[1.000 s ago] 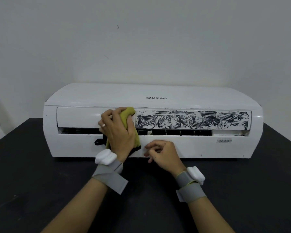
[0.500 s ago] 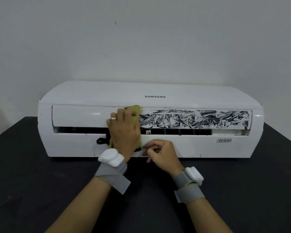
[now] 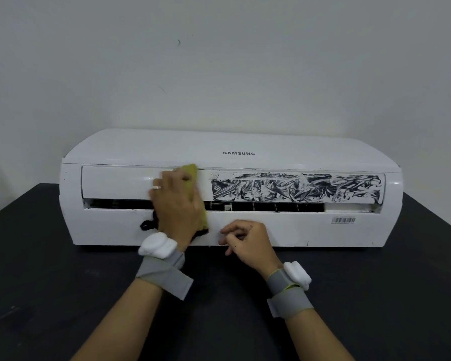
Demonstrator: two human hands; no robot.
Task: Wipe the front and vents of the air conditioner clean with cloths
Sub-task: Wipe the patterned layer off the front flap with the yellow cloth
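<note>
The left hand [image 3: 177, 207] grips the yellow-green cloth [image 3: 190, 171] on the air conditioner [image 3: 245, 142] flap. It has slid left, away from the black smears [image 3: 294, 188]. The right hand [image 3: 248, 241], loosely curled and empty, touches the lower front. Lots left to wipe.

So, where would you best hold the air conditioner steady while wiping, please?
Likely on the air conditioner at its rounded right end, the right hand coming from the right: that end is bare, clear of the smeared flap and the cloth.

Air conditioner [image 3: 271, 227] on black table [image 3: 63, 282]
</note>
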